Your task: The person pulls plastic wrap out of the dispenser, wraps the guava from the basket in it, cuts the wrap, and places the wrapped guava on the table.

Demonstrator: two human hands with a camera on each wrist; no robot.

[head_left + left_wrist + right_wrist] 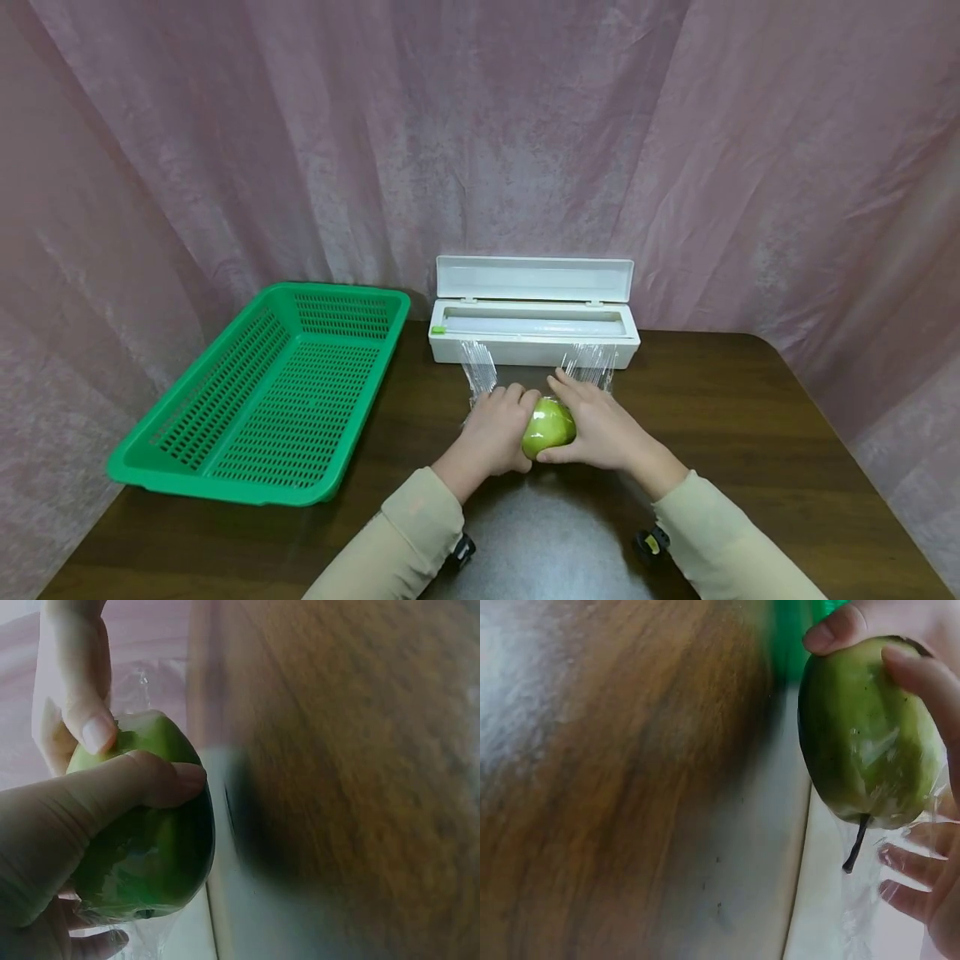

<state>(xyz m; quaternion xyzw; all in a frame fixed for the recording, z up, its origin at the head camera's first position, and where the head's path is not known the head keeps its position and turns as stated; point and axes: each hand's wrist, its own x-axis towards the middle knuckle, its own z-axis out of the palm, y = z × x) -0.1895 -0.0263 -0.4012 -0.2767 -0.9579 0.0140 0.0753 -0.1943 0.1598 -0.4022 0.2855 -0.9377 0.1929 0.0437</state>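
Note:
A green pear [548, 428] is held between both hands above the table, just in front of the white cling film box. Its dark stem [856, 845] points downward in the right wrist view. My left hand [495, 429] grips the pear from the left, its thumb [169, 780] across the skin. From the right, my right hand [600, 421] curls its thumb and fingers round the fruit. Clear cling film [592, 362] runs from the box towards the pear, and shiny film clings to the fruit's surface. The far fingers of the left hand are partly hidden behind the pear.
The cling film box [536, 350] stands at the back with its lid [534, 277] raised and a roll [534, 326] inside. A green plastic basket [360, 417] sits on the left of the brown wooden table [750, 450]. Pink curtains [480, 142] hang behind.

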